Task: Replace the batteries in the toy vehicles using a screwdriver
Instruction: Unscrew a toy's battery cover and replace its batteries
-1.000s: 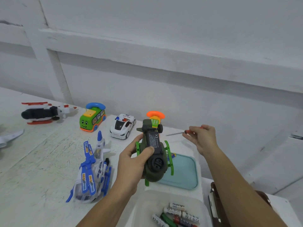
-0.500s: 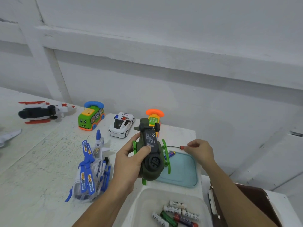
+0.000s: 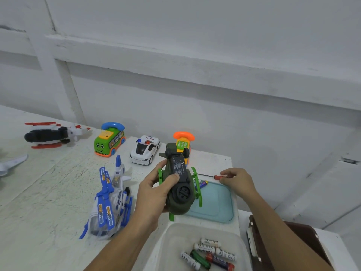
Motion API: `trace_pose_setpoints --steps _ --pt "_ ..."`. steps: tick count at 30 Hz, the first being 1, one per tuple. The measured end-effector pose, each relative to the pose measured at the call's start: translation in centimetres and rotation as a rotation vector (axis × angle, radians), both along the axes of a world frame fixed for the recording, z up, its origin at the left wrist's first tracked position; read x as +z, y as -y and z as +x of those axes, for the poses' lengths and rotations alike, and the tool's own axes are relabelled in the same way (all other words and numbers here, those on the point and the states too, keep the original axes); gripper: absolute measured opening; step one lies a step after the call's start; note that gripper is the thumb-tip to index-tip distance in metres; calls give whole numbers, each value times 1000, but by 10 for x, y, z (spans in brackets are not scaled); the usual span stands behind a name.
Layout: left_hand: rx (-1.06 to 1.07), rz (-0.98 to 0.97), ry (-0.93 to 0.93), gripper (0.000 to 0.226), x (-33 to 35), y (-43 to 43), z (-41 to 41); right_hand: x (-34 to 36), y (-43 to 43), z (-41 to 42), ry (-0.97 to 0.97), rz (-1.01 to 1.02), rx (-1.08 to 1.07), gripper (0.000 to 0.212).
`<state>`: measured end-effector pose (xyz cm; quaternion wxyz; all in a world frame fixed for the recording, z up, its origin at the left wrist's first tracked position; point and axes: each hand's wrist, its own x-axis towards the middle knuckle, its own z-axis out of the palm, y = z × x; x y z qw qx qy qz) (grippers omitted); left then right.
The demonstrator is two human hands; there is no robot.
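The left hand (image 3: 156,194) grips the dark green toy helicopter (image 3: 178,184) and holds it in the air over the near left corner of the teal tray (image 3: 214,208). The thumb lies across the belly and the fingers wrap round the far side. The toy is turned underside up, its black label panel facing the camera and its tail pointing away.

The right hand (image 3: 238,180) sits at the tray's far right edge, its fingertips pinching the red handle of a small screwdriver (image 3: 209,175). The thin shaft runs left along the tray's far rim, and its tip ends just beside the helicopter's green skid.

A used battery (image 3: 202,185) lies in the tray's far left corner, partly hidden by the helicopter. Just nearer than the tray stands a clear tub (image 3: 175,241) holding loose batteries (image 3: 211,253).

On the white table (image 3: 39,192), left of the tray, a blue and white helicopter (image 3: 109,202) lies on its side. Beyond the tray to the left stand an orange toy phone (image 3: 183,141), a police car (image 3: 145,149), a green bus (image 3: 109,139) and, farthest off, a black and red helicopter (image 3: 52,134). A brown case (image 3: 304,241) lies right of the tray, behind the right forearm.
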<state>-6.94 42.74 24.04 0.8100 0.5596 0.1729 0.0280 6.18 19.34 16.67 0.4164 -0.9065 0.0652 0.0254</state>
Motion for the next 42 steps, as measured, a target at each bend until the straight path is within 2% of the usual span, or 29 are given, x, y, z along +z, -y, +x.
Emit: trace_pose_setpoints --steps 12,16,19,22,26,29,32,36,42 --pt "-31 14 3 35 -7 0 -1 18 2 -13 81 -20 -45 18" --pt "-30 20 9 39 -10 -1 -2 47 -18 -33 204 168 -54 9" --pt "-35 60 10 45 -10 -1 -2 73 -44 -55 245 339 31 5" --pt "-46 99 18 55 -8 -2 -2 93 -71 -84 275 375 177 4" --pt "-49 126 55 43 0 -6 -3 101 -96 -111 229 270 258 27" --pt "-51 127 86 22 11 -11 -8 107 -104 -118 259 275 220 31" --pt "-63 125 130 31 24 -19 -13 112 -110 -123 240 398 194 38" --pt "-41 185 245 25 37 -31 -18 119 -119 -124 207 588 141 63" --pt "10 357 453 38 47 -61 -20 141 -137 -118 192 894 64 50"
